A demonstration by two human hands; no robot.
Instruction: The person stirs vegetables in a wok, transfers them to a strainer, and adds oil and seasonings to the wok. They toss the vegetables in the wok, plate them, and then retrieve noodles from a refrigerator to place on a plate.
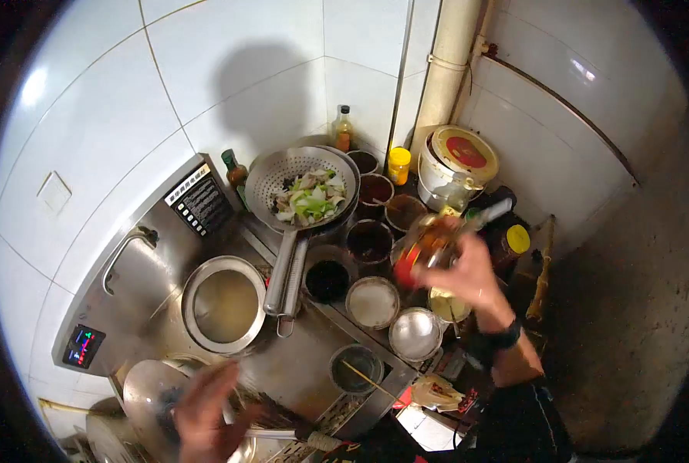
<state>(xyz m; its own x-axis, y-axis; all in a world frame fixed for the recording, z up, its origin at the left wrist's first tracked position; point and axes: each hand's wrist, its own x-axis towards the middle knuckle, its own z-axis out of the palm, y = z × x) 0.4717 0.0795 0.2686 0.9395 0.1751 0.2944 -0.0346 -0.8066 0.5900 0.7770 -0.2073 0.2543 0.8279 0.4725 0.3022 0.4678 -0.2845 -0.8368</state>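
Note:
My right hand [464,274] is closed around a glass jar [429,251] with a red label and reddish-brown contents. It holds the jar over the cluster of seasoning bowls, and the jar is blurred. Below it sit a bowl of white powder [373,302], a shiny metal bowl [415,333] and a yellowish container [448,304]. My left hand [212,413] is blurred, fingers apart and holding nothing, above the front of the counter. Beside it are a round metal pan [153,401] and a handle with cloth wrapped round it [321,441].
A perforated strainer [263,181] with chopped green and white vegetables [314,197] rests at the back. A metal pot of cloudy liquid [226,309] stands left of its handle. Dark sauce bowls [370,241], a white bucket [443,179] and a yellow-lidded jar [516,241] crowd the right.

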